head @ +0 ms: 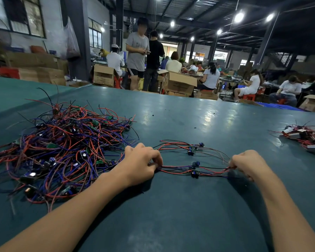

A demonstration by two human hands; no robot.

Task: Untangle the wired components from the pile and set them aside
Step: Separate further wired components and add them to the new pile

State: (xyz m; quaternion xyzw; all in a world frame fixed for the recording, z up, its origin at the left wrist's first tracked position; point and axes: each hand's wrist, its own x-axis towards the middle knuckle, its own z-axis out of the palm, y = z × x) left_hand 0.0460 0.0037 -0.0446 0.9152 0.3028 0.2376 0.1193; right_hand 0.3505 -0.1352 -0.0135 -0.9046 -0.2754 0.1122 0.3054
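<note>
Just right of the pile [62, 148] by the table's [171, 211] left edge, the left hand [142, 165] and right hand [247, 164] each pinched an end of taut wired components [195, 170] (a slow, level pull seemed safest against snags).

The left hand [141, 165] and right hand [248, 163] are bare. The left forearm [76, 211] and right forearm [280, 206] are bare too, slim, and uncovered as far as the picture's lower edge shows them.
</note>
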